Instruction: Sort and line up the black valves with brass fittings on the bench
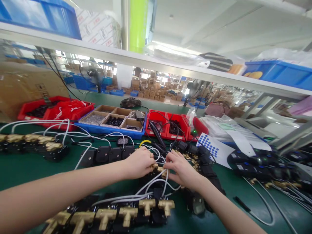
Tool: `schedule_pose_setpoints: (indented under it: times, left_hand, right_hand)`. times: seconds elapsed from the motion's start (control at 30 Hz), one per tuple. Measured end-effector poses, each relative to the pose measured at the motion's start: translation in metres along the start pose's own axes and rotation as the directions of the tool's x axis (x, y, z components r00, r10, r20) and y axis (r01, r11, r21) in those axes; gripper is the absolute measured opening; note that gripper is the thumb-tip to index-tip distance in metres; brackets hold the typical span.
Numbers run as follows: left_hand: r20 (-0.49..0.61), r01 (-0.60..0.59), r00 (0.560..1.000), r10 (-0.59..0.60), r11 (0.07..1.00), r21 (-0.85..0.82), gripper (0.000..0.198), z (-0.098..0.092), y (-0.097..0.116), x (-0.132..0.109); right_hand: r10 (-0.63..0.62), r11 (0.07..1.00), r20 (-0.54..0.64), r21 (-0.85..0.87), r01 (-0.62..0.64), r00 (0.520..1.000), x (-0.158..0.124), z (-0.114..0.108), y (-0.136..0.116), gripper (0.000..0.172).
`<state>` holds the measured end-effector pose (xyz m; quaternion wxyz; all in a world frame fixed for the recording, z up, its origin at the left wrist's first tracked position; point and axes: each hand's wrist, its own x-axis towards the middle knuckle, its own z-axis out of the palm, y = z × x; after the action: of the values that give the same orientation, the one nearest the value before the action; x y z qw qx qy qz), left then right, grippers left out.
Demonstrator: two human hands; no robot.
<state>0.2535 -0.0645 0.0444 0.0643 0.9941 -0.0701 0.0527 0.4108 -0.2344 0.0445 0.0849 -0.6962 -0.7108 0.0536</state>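
Seen from a camera worn on the head, two bare hands worked over a green table (pixel 80 185) crowded with small parts. The left hand (pixel 140 162) and the right hand (pixel 181 169) were close to each other, with a narrow gap between them. Fingers of both were bent over a brass fitting (pixel 160 169) and the white cables (pixel 156 182) looping around it; whether either hand was firmly clamped on anything could not be told. The fitting lay near the middle of the table, partly covered by fingers, above a dark body.

Nearest the viewer stood a front row of brass fittings (pixel 104 214) on black units, with white cables running behind it. A similar left row (pixel 31 139) sat at the far left, and more black units (pixel 204 159) curved around beyond the right hand. Behind the left forearm, a line of black blocks (pixel 103 155) showed no brass from this angle.

The work looked partway along: many units already carried fittings and cables, while the piece between the hands seemed unfinished, its cables loose and tangled. Whether the other rows were complete could not be judged.

At the back were a blue compartment tray (pixel 109 130) and, just to its right, red bins (pixel 168 136) of parts.
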Motion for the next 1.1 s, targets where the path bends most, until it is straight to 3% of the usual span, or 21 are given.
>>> schedule_pose_setpoints:
  times: [0.2, 0.43, 0.53, 0.63, 0.77, 0.97, 1.1]
  left_hand:
    - [0.023, 0.073, 0.997, -0.072, 0.993, -0.094, 0.008, 0.008, -0.029, 0.013]
    - [0.034, 0.149, 0.989, -0.145, 0.976, -0.157, 0.012, 0.018, -0.047, 0.021]
    - [0.000, 0.236, 0.971, -0.238, 0.961, -0.144, 0.010, 0.019, -0.049, 0.024]
    - [-0.067, 0.288, 0.952, -0.299, 0.948, -0.138, 0.017, 0.016, -0.045, 0.025]
    - [-0.052, 0.203, 0.975, -0.218, 0.957, -0.208, 0.016, 0.001, -0.035, 0.014]
    - [0.072, 0.067, 0.996, -0.048, 0.953, -0.297, 0.031, -0.016, -0.032, -0.009]
    - [0.084, 0.029, 0.996, -0.007, 0.966, -0.257, 0.049, -0.008, -0.027, -0.008]
  right_hand:
    - [-0.061, 0.987, 0.068, 0.155, 0.050, 0.996, 0.020, -0.001, 0.031, 0.012]
    - [-0.166, 0.932, 0.181, 0.349, 0.095, 0.969, 0.052, 0.012, 0.069, 0.013]
    - [-0.010, 0.949, 0.047, 0.316, -0.006, 0.999, 0.053, 0.019, 0.064, 0.014]
    - [0.172, 0.963, -0.153, 0.236, -0.133, 0.973, 0.045, 0.026, 0.051, 0.017]
    - [0.118, 0.987, -0.250, 0.133, -0.086, 0.961, 0.026, 0.021, 0.035, 0.008]
    - [-0.053, 0.996, -0.159, 0.060, 0.063, 0.986, 0.001, -0.005, 0.030, 0.017]
    - [-0.061, 0.997, -0.117, 0.041, 0.066, 0.991, -0.002, -0.007, 0.029, 0.019]
